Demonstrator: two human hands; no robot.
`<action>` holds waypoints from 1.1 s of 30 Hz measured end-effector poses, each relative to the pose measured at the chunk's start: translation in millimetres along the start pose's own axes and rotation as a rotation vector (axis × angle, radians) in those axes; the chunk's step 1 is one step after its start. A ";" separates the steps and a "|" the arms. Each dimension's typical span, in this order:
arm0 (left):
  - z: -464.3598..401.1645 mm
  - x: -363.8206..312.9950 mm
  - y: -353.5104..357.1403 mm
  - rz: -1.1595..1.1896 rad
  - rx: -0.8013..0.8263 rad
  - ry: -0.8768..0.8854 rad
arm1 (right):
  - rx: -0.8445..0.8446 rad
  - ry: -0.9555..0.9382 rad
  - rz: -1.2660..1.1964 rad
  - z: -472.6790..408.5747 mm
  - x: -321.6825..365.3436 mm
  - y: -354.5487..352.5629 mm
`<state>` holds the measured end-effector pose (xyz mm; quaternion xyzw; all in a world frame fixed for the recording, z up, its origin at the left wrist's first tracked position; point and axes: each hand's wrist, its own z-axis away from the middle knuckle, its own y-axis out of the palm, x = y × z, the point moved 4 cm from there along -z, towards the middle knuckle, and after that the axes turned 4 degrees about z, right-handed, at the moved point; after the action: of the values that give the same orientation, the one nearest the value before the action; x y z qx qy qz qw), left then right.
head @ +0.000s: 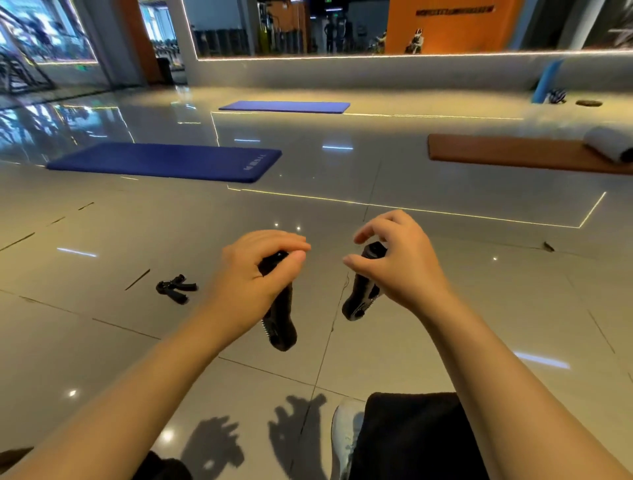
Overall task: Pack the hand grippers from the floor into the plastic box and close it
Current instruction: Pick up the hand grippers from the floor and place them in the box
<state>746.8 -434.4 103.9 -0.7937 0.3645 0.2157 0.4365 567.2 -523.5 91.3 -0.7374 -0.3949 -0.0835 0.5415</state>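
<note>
Black plastic hand grippers hang lengthwise from each hand, left hand (pixel 255 274) and right hand (pixel 402 263) gripping their tops, a third black hand gripper (pixel 176 287) lying nearer the left.

Bare floor (pixel 411 274) around hands; lone hand gripper (pixel 176 288) lies left; blue mat (pixel 164 161) beyond.

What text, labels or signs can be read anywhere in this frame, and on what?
None reads clearly.
Pale print on the near dark blue foam mat: too blurred.
Dark lettering on the orange wall panel: too blurred.
Small green sign near the ceiling: too small.
</note>
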 end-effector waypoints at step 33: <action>101.7 -240.8 250.7 -0.014 0.424 0.739 | -0.179 0.735 0.292 417.8 -144.7 -243.1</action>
<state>397.6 -342.4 75.3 -0.7128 0.5272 -0.1661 0.4317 178.8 -208.7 22.8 -0.7510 -0.0572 -0.2981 0.5864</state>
